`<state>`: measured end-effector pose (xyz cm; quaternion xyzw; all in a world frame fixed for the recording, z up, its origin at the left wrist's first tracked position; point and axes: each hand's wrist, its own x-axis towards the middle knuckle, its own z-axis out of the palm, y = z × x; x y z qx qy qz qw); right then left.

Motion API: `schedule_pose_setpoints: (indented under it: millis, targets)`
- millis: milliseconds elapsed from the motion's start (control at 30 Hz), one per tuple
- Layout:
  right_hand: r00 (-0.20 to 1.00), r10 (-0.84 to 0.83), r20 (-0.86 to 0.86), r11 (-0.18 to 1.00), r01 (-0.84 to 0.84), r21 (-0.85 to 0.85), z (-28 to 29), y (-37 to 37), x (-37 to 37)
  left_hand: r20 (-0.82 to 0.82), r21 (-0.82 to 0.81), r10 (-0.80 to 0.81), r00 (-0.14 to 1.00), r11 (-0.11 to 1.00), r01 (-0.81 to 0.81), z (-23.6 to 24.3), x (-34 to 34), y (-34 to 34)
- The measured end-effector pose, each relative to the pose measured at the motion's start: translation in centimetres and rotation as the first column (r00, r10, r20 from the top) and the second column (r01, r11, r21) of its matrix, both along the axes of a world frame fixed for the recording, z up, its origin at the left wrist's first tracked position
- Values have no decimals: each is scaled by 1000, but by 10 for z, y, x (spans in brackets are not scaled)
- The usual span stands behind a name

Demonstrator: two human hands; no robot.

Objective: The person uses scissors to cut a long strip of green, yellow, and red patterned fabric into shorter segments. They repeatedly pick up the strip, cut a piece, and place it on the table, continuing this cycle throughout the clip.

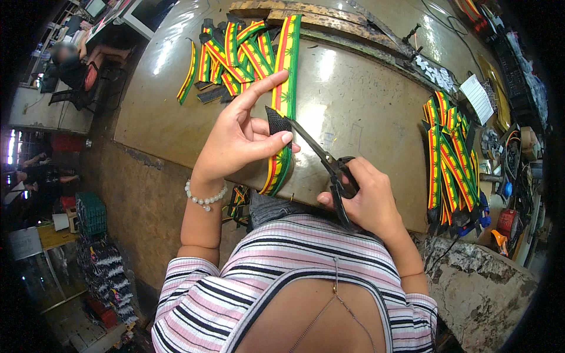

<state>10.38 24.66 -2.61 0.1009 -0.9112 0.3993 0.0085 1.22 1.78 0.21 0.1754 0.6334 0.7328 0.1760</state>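
Leaf-print strap (287, 50), red, yellow, green: over the tabletop (376, 112), pinched in my left hand (235, 138). Black scissors (329, 159): gripped in my right hand (374, 200), blade tips at black mesh (277, 122). White sheet (477, 99): far right, markings too small to read.

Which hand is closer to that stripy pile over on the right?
Right. The right hand, with the scissors, is left of the stripy pile; the left hand, holding a strip, is farther left.
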Motion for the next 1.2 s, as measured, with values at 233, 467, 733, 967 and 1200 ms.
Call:
schedule_pose_setpoints:
  millis: [233, 467, 733, 967, 1200]
  targets:
    - [999, -32, 4, 999, 32, 34, -8, 2, 0, -7, -12, -8, 1000, 1000, 8, 2, 1, -1]
    - [997, -25, -66, 998, 21, -66, -8, 1, -2, -3, 14, -33, 999, 999, 34, 0, -1, -2]
    - [998, -47, -43, 997, 45, -60, -12, 1, 0, 5, -31, -57, 998, 998, 57, 1, 1, -4]
    - [995, 44, 95, 997, -38, -64, -9, 12, 0, 25, -6, -67, 997, 998, 67, 11, 1, -10]
    - [923, 266, 279, 964, -247, -101, 3, 18, -3, 155, 107, -215, 964, 974, 200, 9, 1, -1]
